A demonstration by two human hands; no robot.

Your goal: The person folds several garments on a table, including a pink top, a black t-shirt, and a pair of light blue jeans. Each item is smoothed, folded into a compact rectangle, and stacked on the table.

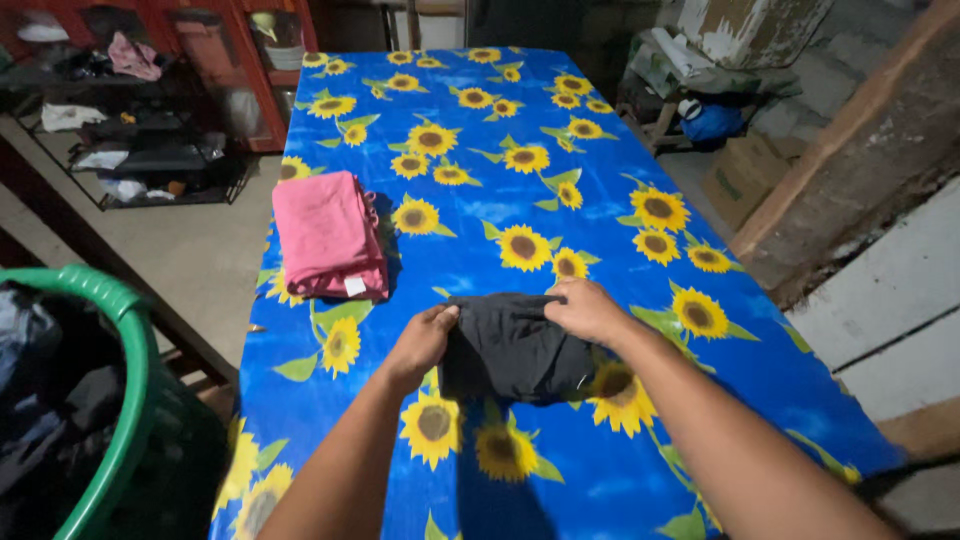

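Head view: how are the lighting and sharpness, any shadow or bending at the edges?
Head view: table cover brightly lit and sharp; the room beyond it is dim. The arms cast a dark shadow on the cover below the black garment, held by left hand and right hand. Pink folded cloth is clear. Wide-angle bending at the edges.

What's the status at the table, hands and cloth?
Left hand and right hand both on folded black cloth. Cloth flat on sunflower-print blue table cover. Folded pink cloth apart, far left.

Matt black cloth garment; glossy sunflower-print table cover.
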